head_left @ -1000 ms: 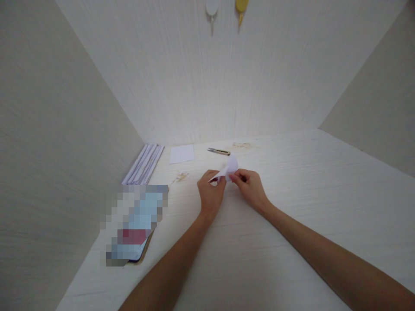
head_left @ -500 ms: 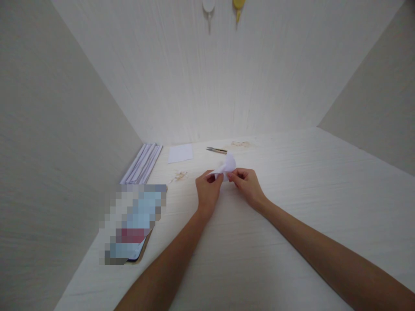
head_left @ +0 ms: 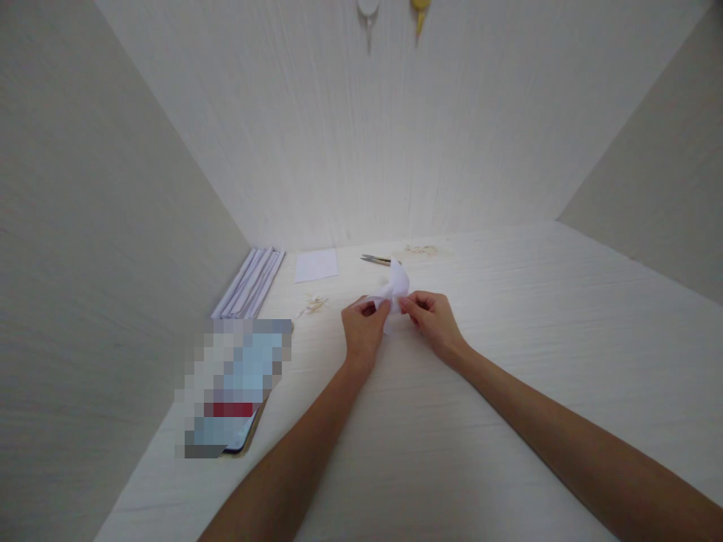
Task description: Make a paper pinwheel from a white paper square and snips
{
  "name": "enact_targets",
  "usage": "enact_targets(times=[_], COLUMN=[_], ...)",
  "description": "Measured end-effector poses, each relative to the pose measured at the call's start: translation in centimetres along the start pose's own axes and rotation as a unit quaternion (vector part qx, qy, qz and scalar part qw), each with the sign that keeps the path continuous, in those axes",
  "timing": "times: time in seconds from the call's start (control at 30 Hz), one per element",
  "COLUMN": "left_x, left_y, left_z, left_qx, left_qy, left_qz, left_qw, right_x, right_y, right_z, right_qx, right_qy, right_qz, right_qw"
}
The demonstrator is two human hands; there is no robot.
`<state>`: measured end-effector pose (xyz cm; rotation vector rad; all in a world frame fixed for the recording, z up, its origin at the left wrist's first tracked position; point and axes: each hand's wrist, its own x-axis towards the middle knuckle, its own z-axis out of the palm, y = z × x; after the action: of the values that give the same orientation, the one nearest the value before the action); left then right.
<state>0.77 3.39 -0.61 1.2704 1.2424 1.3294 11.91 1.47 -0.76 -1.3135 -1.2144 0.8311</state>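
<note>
A thin white piece of paper (head_left: 398, 280), curled and creased, is held just above the table between my two hands. My left hand (head_left: 364, 325) pinches its left side between thumb and fingers. On the other side, my right hand (head_left: 432, 316) grips the paper's right edge with the fingertips. Part of the paper is hidden behind my left fingers. Just behind it lies a pair of thread snips (head_left: 377, 260), its handle end partly covered by the paper.
A flat white square of paper (head_left: 316, 266) lies near the back wall. Folded white strips (head_left: 250, 282) are stacked at the left wall, before a phone-like, partly blurred device (head_left: 248, 384). Small pale scraps (head_left: 314, 304) and more bits (head_left: 421, 249) lie about. Two hooks (head_left: 419, 15) hang above.
The paper has shifted shape: its top now rises to a point, and a bit shows below my left fingers. Both hands keep nearly the same place; the view has moved slightly.
</note>
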Motion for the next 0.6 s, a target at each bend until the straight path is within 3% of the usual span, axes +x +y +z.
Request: enact_targets(times=[0.37,0.6], left_x=[-0.22,-0.20], left_y=[0.56,0.63], left_z=[0.10,0.03], left_qx=[-0.080,-0.063], left_qy=[0.000,-0.007], left_qz=[-0.044,-0.036], left_qw=[0.996,0.997], right_x=[-0.01,0.05], right_y=[-0.03,0.09], right_z=[0.06,0.04], right_qx=[0.022,0.040], right_qy=[0.009,0.006], right_qz=[0.015,0.021], right_qw=[1.000,0.999])
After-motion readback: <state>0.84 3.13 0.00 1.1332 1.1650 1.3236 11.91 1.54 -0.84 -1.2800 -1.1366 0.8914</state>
